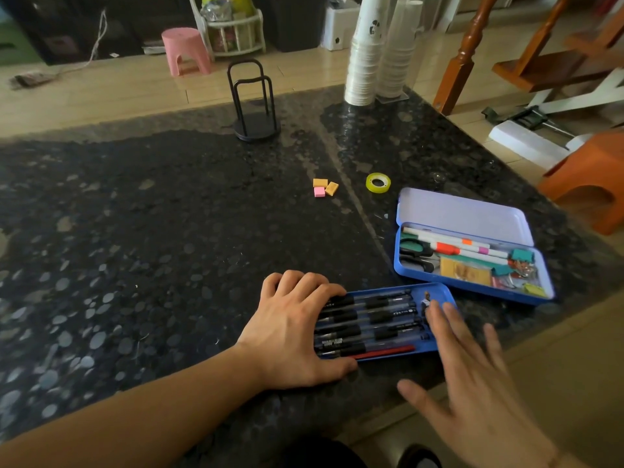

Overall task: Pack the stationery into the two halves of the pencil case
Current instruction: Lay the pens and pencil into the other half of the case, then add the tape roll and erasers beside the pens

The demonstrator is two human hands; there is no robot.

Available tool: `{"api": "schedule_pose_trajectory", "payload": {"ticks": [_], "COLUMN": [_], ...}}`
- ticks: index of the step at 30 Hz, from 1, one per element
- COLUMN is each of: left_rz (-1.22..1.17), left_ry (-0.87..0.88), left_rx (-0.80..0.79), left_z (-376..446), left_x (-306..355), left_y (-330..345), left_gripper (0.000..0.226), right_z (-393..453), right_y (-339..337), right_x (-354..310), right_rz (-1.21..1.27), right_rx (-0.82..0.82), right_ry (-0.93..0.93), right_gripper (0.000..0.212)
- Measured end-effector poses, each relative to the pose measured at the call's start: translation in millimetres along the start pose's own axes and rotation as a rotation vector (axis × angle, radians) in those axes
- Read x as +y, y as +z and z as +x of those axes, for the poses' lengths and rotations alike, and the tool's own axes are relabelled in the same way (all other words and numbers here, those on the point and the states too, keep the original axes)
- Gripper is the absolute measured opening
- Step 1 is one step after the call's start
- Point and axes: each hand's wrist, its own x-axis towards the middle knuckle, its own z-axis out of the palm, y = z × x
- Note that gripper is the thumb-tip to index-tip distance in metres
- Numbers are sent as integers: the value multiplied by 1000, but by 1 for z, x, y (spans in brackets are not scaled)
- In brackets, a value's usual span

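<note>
- Packing looks mostly done: the near tray (439, 292), a shallow blue half of the pencil case at about 5 o'clock on the worktop (169, 214), holds a row of black pens (368, 319) laid side by side, with a red pencil (385, 352) along its near edge.
- The second half, the hinged blue tin (472, 292) at 3 o'clock, lies open with its pale lid (462, 214) flat behind it; inside are scissors (413, 255), white markers (456, 243), a yellow pad (464, 271) and small clips (521, 261).
- Still loose, by my reading: three small erasers (325, 187), two orange and one pink, near 12 o'clock, and a roll of yellowish tape (378, 182) just to their right.
- The left hand (293, 336) grips the tray's left end, fingers curled over the far rim and pen ends, thumb under the near edge.
- The right hand (472, 376) is released, fingers straight and spread, fingertips over the tray's right end; whether they touch it I cannot tell.
- Materials: the worktop is dark speckled polished stone with a seam running through it; the case looks like thin painted metal with rounded corners; the pens are glossy plastic; the erasers are matte rectangular blocks.
- At 12 o'clock stand a black wire holder (251, 103) and stacked paper cups (366, 52).
</note>
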Motion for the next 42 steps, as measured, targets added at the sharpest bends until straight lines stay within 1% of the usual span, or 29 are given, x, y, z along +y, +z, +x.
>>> {"api": "schedule_pose_trajectory", "payload": {"ticks": [3, 5, 6, 7, 8, 10, 11, 12, 13, 15, 18, 19, 20, 21, 23, 25, 27, 29, 31, 34, 36, 39, 42], "left_rz": [-4, -5, -3, -1, 2, 23, 35, 38, 32, 19, 2, -2, -1, 2, 9, 13, 24, 26, 29, 38, 45, 41, 49], "left_ry": [-1, 0, 2, 5, 8, 22, 30, 31, 29, 28, 28, 28, 28, 28, 25, 16, 3, -7, -10, -13, -17, -18, -17], "left_rx": [5, 2, -1, -4, -10, -28, -36, -38, -34, -24, -3, 1, 4, 6, 4, -7, -19, -23, -23, -27, -31, -49, -52], "left_z": [0, 0, 0, 0, 1, 2, 2, 2, 2, 2, 2, 2, 2, 2, 2, 1, 2, 2, 2, 2, 2, 2, 2], "left_x": [0, 1, 1, 1, 1, 1, 1, 1, 1, 0, -1, -2, -2, -3, -2, -2, -2, -2, -1, 0, 1, 3, 4], "left_y": [1, 1, 1, 1, 1, 0, 1, 1, 1, 1, 1, 1, 1, 1, 1, 1, 1, 2, 1, 1, 0, -1, -1], "left_gripper": [85, 85, 86, 88, 91, 99, 101, 102, 102, 99, 95, 94, 94, 94, 95, 98, 101, 99, 97, 95, 95, 95, 95], "right_z": [0, 0, 0, 3, 10, 39, 60, 86, 114, 172, 243, 256, 265, 269, 266, 245, 202, 142, 87, 44, 37, 41, 44], "right_y": [-3, -5, -9, -16, -25, -47, -59, -70, -81, -96, -105, -104, -103, -102, -103, -105, -106, -100, -83, -53, -40, -33, -33], "right_x": [-8, -7, -6, -5, -6, -11, -15, -21, -29, -38, -39, -36, -34, -33, -31, -30, -24, -14, 2, 27, 35, 44, 50], "right_rz": [21, -5, -34, -67, -77, 17, 66, 65, 21, -129, -292, -318, -331, -332, -297, -170, -9, 131, 143, 46, -5, -71, -135], "right_rx": [-62, -38, 24, 123, 241, 467, 535, 559, 551, 467, 232, 172, 149, 159, 213, 317, 450, 496, 444, 369, 369, 372, 438], "right_ry": [14, 19, -1, -30, -62, -162, -220, -256, -260, -169, 59, 91, 93, 69, -21, -158, -317, -441, -449, -411, -410, -405, -384], "right_gripper": [104, 107, 106, 101, 92, 71, 64, 61, 62, 64, 64, 60, 54, 46, 38, 39, 44, 49, 50, 47, 46, 50, 42]}}
